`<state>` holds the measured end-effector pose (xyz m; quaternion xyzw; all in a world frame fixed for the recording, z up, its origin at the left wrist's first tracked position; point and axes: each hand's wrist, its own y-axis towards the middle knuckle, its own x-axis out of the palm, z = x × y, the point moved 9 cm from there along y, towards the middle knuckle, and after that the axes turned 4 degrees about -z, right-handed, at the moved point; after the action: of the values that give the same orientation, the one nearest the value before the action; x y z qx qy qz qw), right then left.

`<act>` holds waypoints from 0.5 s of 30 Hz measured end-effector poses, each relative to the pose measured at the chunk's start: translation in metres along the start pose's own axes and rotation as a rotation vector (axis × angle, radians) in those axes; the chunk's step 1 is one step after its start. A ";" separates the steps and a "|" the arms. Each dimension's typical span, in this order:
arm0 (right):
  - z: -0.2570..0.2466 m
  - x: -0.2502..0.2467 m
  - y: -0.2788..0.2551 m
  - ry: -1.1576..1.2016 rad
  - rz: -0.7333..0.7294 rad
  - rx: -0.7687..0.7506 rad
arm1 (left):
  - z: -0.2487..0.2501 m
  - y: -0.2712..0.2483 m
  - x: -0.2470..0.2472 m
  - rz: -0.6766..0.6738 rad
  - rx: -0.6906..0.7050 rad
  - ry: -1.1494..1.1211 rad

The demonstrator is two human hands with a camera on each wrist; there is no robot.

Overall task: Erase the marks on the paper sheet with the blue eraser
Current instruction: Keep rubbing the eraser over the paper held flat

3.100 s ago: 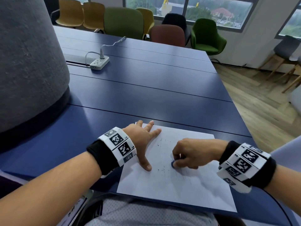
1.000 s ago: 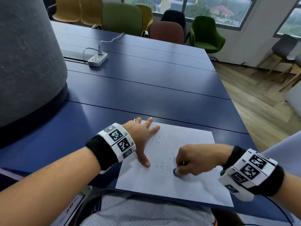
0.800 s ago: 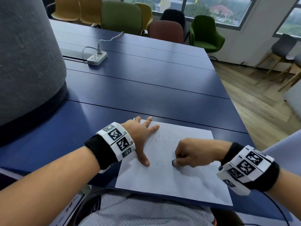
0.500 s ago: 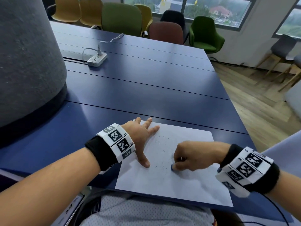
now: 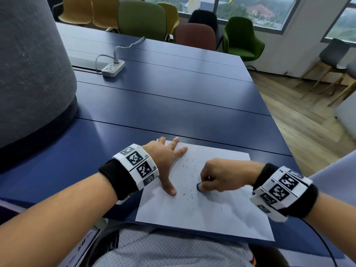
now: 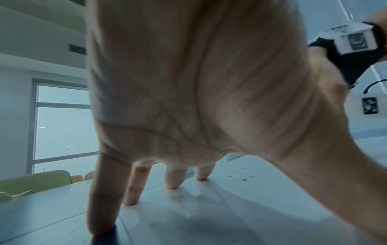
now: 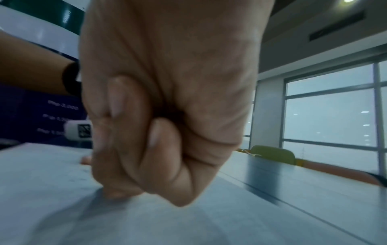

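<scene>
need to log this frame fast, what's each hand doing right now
Left hand: open, fingers spread flat, pressing the paper sheet down.
Right hand: closed, pinching the blue eraser against the sheet.

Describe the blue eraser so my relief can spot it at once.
Start at the white paper sheet on the near edge of the blue table. On it, the right hand is curled into a fist. The blue eraser is the small dark-blue nub at its fingertips, unlike the scattered crumbs nearby.

Soft daylight from the windows (image 5: 248, 10), faint shadows on the paper (image 5: 212, 212); wrist views blurred (edges bent).
</scene>
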<state>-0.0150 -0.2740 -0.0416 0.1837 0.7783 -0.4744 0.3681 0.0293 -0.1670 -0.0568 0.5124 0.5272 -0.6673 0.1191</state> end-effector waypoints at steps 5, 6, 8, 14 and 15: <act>-0.012 0.012 -0.002 -0.018 -0.085 -0.046 | -0.002 -0.002 -0.001 -0.003 -0.009 0.001; -0.005 0.004 0.001 -0.014 -0.048 -0.020 | -0.001 -0.002 -0.001 -0.003 -0.006 0.003; 0.001 -0.002 0.003 -0.013 0.007 -0.006 | 0.000 -0.002 -0.001 -0.005 -0.007 -0.001; -0.005 0.010 0.005 0.002 -0.104 -0.014 | 0.000 -0.002 -0.001 0.000 0.000 -0.007; 0.003 0.001 0.008 0.013 -0.069 0.015 | 0.000 -0.002 -0.001 0.002 0.000 -0.007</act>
<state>-0.0091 -0.2729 -0.0476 0.1627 0.7829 -0.4915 0.3449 0.0285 -0.1666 -0.0550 0.5106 0.5263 -0.6690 0.1216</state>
